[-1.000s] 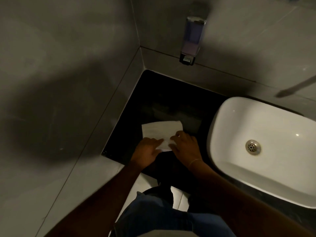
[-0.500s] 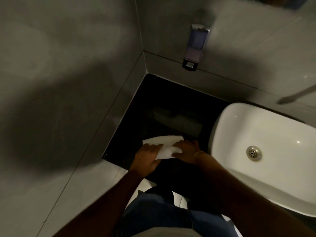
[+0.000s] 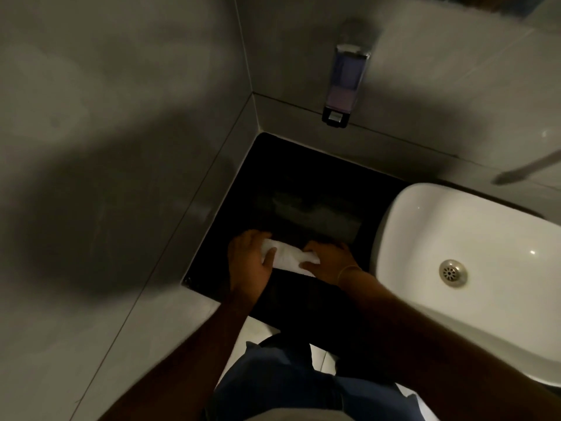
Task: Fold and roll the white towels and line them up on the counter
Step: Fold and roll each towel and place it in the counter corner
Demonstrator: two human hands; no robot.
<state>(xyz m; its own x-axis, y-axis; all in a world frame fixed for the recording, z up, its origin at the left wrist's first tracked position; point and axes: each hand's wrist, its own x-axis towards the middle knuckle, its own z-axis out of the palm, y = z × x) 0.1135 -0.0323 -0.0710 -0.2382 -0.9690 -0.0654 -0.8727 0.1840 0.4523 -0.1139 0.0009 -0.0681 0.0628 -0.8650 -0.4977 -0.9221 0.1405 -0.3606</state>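
Two bare hands work one white towel (image 3: pixel 287 258) on a black counter (image 3: pixel 282 177) set into the corner of grey tiled walls (image 3: pixel 121 147). At far left, the wall carries a broad dark shadow. The left hand (image 3: pixel 250 264) lies over the towel's left end, fingers curled across the far edge and thumb pressed on the near side, so the cloth is pinched within a partly closed grasp. The towel is bunched into a narrow, creased band running left to right between the hands, resting on the counter close to its front edge; whether it is folded or partly rolled cannot be told in this dim light. The right hand (image 3: pixel 329 261) closes on the towel's right end, fingers on the far side and thumb tucked under a white corner; a thin band (image 3: pixel 349 270) circles that wrist. Above and right of the hands, a soap dispenser (image 3: pixel 344 86) is fixed to the rear wall. At right, a white basin (image 3: pixel 485 238) sits on the counter just beside the right hand, its metal drain (image 3: pixel 453 273) visible. A dim spout (image 3: pixel 528 170) slants in from the right edge above the basin.
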